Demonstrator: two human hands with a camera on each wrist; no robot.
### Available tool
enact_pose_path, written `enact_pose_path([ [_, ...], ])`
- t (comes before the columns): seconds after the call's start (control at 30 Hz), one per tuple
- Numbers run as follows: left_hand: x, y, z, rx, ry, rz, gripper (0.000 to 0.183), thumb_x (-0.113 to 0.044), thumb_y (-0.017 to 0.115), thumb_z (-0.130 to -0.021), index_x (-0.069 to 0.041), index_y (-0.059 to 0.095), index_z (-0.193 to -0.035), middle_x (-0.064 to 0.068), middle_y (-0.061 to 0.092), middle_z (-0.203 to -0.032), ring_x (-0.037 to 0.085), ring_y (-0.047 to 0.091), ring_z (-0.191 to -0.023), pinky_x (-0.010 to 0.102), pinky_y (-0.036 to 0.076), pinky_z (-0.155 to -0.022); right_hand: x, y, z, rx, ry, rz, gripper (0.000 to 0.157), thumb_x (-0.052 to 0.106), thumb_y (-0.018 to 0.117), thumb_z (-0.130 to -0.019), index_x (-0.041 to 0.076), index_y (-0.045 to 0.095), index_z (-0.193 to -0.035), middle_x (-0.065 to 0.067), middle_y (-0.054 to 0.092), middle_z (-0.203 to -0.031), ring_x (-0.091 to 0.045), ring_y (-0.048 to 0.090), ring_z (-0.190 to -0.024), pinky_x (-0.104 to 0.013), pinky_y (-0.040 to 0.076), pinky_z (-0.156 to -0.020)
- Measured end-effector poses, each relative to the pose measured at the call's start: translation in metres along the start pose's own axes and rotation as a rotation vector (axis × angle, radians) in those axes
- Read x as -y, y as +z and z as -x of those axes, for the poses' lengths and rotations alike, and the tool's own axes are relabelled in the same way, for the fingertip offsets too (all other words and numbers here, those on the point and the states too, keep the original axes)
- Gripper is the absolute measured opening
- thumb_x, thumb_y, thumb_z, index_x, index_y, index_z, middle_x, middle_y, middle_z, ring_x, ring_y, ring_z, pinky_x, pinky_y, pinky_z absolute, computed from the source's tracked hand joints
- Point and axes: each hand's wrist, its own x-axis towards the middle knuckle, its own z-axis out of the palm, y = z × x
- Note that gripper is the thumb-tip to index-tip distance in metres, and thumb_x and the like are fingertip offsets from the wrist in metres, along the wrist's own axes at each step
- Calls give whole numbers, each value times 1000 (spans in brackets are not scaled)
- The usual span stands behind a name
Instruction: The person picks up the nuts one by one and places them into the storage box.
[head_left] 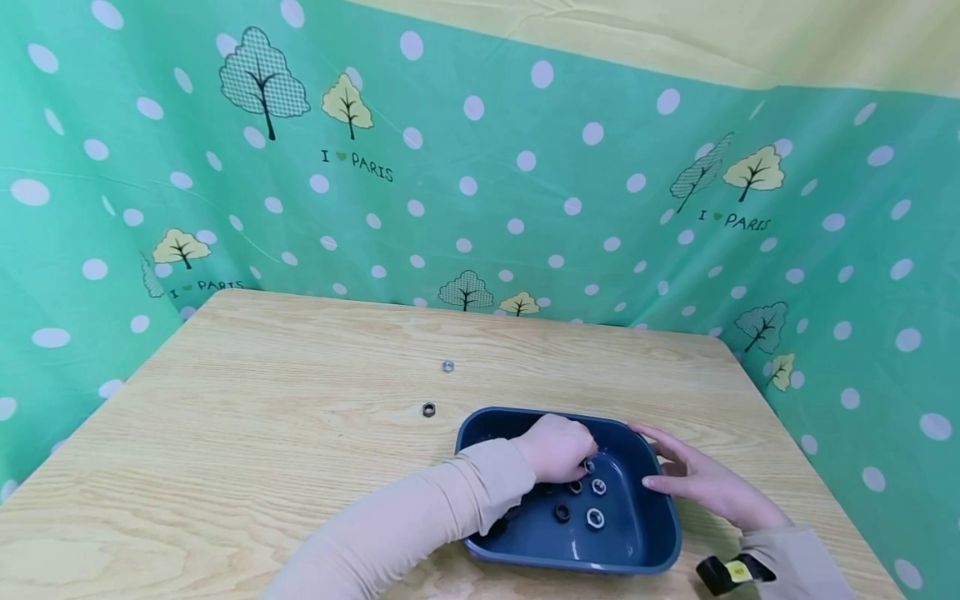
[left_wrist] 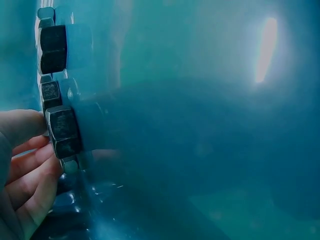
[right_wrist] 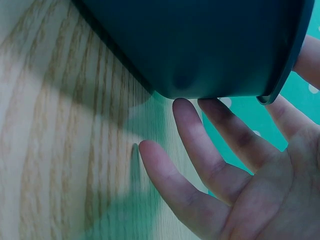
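Note:
A dark blue plastic basin (head_left: pixel 570 565) stands on the table with several hex nuts inside. Two of these are a silver nut (head_left: pixel 595 518) and a black nut (head_left: pixel 562 513). My left hand (head_left: pixel 557 447) reaches down into the basin, its fingers curled, pinching a hex nut (head_left: pixel 588 467) at the fingertips. Close to those fingers, dark nuts (left_wrist: pixel 62 130) line up in the left wrist view and partly hide them. My right hand (head_left: pixel 705 479) holds the basin's right side, thumb over the rim. Its fingers (right_wrist: pixel 192 135) lie against the outer wall.
A black nut (head_left: pixel 429 409) and a silver nut (head_left: pixel 447 366) lie on the wooden table (head_left: pixel 262 433), beyond the basin's left corner. Green dotted cloth (head_left: pixel 487 225) hangs behind and beside the table. A black strap device (head_left: pixel 723 573) sits at the right wrist.

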Motion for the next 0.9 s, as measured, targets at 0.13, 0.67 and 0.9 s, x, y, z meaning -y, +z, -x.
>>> enact_pose_path([
  [0.13, -1, -1, 1, 16, -17, 10, 10, -31, 66, -88, -23, 68, -80, -12, 59, -73, 0, 52, -60, 15, 43, -55, 1, -1, 0, 11, 7, -14, 75, 30, 63, -90, 15, 22, -150, -29, 19, -152, -57, 33, -127, -61, 43, -92],
  [0.67, -1, -1, 3, -2, -14, -14, 6, -28, 67, -88, -25, 70, -84, -13, 63, -76, -1, 55, -64, 14, 45, -58, 1, 0, -1, 24, 29, -46, 75, 30, 63, -90, 16, 20, -151, -30, 17, -151, -57, 33, -127, -58, 46, -89],
  [0.9, 1, 4, 1, 8, -11, 26, 3, -27, 68, -87, -25, 70, -89, -13, 64, -79, -1, 57, -69, 14, 45, -61, 2, 1, 0, 23, 21, -42, 75, 29, 62, -90, 16, 20, -151, -30, 17, -152, -57, 32, -127, -58, 46, -89],
])
